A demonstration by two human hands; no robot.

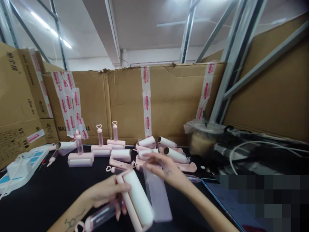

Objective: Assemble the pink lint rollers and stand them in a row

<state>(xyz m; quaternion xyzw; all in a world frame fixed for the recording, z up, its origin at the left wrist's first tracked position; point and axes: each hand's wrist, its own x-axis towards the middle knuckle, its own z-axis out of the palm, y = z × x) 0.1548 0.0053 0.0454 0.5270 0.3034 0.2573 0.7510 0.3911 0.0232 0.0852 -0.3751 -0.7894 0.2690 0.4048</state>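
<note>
The left hand [105, 193] is closed around a pink lint roller [135, 201] low in the near middle of the black counter [48, 193], fingers wrapped where the clear pink handle [102, 215] meets the frame. The roller's white drum runs from far-left to near-right, its long axis tilted slightly off the line of sight, and the handle trails toward the near left. Just to the right, the right hand [164, 169] pinches the far, upper end of a translucent cover [158, 196] between its fingertips; the cover hangs down toward the near edge, roughly parallel to the drum and touching or almost touching its right side. Which of the two cannot be told through the blur. Further off lie more rollers [125, 154] and standing handles [99, 137].
</note>
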